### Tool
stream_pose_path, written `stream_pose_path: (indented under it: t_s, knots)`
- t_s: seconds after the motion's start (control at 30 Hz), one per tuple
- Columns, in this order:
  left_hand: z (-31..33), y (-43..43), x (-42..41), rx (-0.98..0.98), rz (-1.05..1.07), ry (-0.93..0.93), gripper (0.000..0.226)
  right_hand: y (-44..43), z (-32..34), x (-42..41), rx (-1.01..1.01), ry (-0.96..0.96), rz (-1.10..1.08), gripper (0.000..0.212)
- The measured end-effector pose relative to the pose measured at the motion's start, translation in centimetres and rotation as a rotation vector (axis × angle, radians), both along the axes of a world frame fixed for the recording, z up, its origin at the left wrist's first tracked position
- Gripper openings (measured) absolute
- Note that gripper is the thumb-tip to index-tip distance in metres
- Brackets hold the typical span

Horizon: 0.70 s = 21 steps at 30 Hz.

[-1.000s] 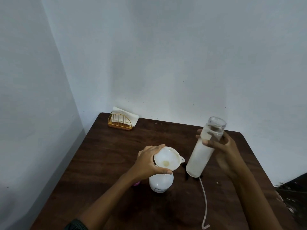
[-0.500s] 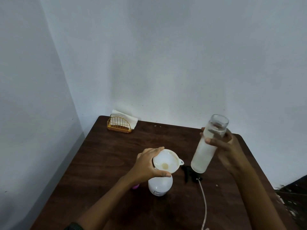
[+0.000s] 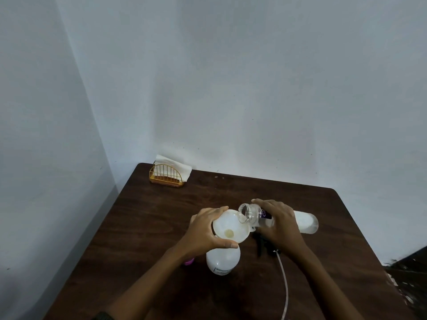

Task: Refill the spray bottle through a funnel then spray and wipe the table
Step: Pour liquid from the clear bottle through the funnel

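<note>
Right grip (image 3: 280, 225) clasps the refill bottle (image 3: 305, 221), axis lying three-to-nine, mouth over the funnel (image 3: 227, 227) at nine o'clock; left grip (image 3: 203, 229) holds the funnel rim.

The tabletop (image 3: 161, 227) was dark, grained wood; the funnel (image 3: 230, 229) matt white plastic; the refill bottle (image 3: 249, 213) clear plastic; the napkin holder (image 3: 166, 175) gilt wire.
</note>
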<state>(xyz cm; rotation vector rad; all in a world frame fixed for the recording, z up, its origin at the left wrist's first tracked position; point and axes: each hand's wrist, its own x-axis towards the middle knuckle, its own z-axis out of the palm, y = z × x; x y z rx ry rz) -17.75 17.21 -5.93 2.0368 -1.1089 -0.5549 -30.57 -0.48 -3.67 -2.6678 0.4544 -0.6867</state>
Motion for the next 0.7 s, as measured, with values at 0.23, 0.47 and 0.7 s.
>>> stream_pose_path:
  t_s: [0.23, 0.47, 0.7]
  knots:
    - [0.13, 0.02, -0.04, 0.001, 0.000, -0.002, 0.110, -0.60, -0.70, 0.16, -0.137, 0.008, 0.004, 0.065]
    - [0.04, -0.08, -0.05, -0.005, 0.000, 0.000, 0.110, -0.81, -0.90, 0.27, -0.232, -0.008, -0.014, 0.066]
    - [-0.01, -0.15, 0.02, -0.009, -0.001, 0.008, 0.110, -0.95, -1.08, 0.43, -0.261, -0.025, -0.012, 0.064]
